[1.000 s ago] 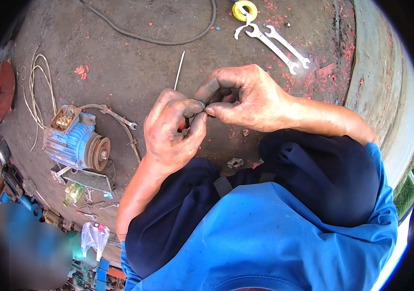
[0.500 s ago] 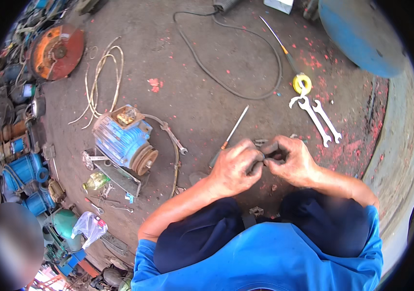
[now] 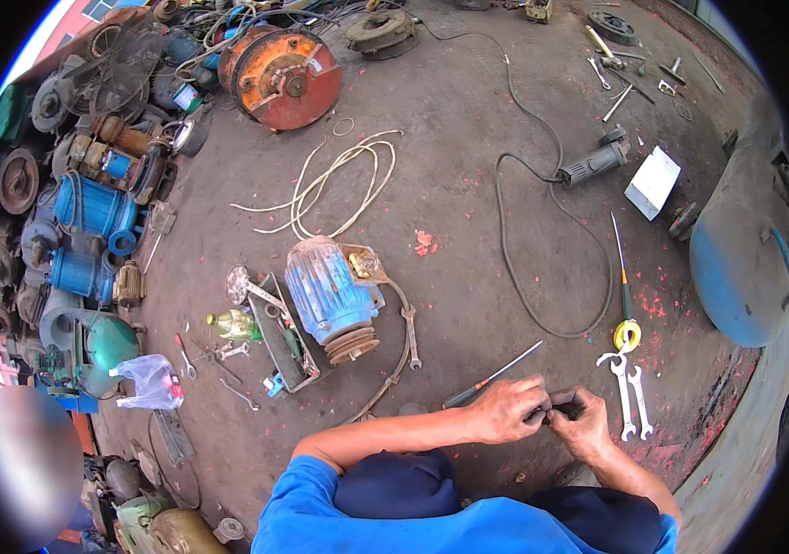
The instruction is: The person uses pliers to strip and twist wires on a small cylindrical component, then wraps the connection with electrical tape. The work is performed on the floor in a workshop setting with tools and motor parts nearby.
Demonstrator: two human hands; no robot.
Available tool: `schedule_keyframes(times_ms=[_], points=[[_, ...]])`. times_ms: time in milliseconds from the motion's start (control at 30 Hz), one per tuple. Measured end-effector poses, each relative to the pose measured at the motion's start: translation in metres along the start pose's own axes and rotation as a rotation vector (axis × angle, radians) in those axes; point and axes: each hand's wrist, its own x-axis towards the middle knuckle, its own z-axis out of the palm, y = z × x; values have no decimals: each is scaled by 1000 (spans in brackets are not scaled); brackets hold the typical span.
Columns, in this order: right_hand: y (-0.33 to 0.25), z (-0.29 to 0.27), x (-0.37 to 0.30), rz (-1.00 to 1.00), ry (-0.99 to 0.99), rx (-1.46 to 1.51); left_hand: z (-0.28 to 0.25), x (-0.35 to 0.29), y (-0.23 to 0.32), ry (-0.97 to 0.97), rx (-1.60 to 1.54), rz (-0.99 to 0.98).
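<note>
Low in front of me, my left hand [image 3: 508, 409] and my right hand [image 3: 583, 425] meet with fingers bent and fingertips pinched together. Whatever small dark thing lies between them is mostly covered by the fingers. Just beyond my left hand, a screwdriver [image 3: 496, 372] rests on the floor. To the right of my right hand lie two open-end wrenches [image 3: 623, 392], beside a yellow tape roll [image 3: 627, 334]. A blue electric motor [image 3: 328, 294] with a rusty pulley sits farther left, and a combination wrench [image 3: 410, 337] lies by its cable.
A metal tray of tools [image 3: 276, 346] stands left of the motor. Old motors and pumps [image 3: 90, 205] crowd the left side. An angle grinder [image 3: 593, 164] trails its cord across the floor. At right is a large blue-grey tank [image 3: 736, 268]; a cut-off saw [image 3: 288, 83] stands at the back.
My view has swung left and up, so the motor and hands appear farther right and lower, and more of the far floor shows. My hands stay together, fingers pinched.
</note>
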Motion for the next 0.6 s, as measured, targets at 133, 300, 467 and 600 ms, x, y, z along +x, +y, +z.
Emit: schedule_keyframes(times_ms=[133,300,467,600], points=[[-2,-3,-2,15,-17,6,2,0,1,-9,22,-24],[-1,-1,-2,2,-23,27,3,-1,-2,-11,33,-17],[-7,0,-3,-33,-30,4,4,-3,-2,-36,7,-40],[5,-1,-2,-21,-20,33,4,-2,-1,-6,25,-14]])
